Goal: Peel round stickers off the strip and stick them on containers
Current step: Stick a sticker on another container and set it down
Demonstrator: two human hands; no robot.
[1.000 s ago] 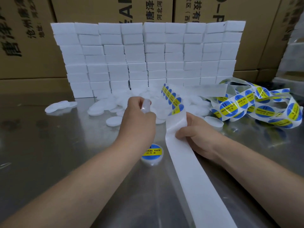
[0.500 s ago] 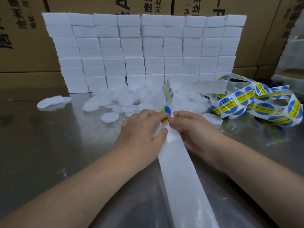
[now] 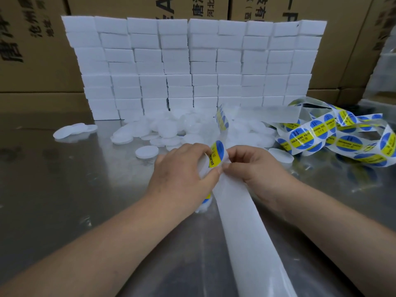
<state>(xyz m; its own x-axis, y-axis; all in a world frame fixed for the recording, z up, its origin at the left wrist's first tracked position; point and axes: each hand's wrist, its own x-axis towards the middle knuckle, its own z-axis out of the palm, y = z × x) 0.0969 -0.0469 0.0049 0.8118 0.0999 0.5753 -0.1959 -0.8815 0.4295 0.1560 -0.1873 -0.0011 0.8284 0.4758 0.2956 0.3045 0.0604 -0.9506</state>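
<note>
My left hand [image 3: 184, 174] grips a small white round container [image 3: 203, 167]. A blue and yellow round sticker [image 3: 216, 154] stands between its forefinger and thumb, at the container's edge. My right hand [image 3: 255, 168] pinches the white backing strip [image 3: 242, 221] right beside the sticker. The bare strip runs from the hands toward me and off the lower edge. A labelled container [image 3: 205, 203] lies on the table, mostly hidden under my left wrist. Unlabelled white containers [image 3: 169, 130] are heaped just beyond my hands.
The strip with several stickers [image 3: 334, 136] coils loosely at the right on the metal table [image 3: 75, 189]. A wall of white foam blocks [image 3: 192, 67] stands behind the heap, with cardboard boxes [image 3: 32, 50] behind it. A few loose containers [image 3: 70, 130] lie at the left.
My left hand came down from the heap with a container and met my right hand at the strip. The sticker has since lifted further off the strip.
</note>
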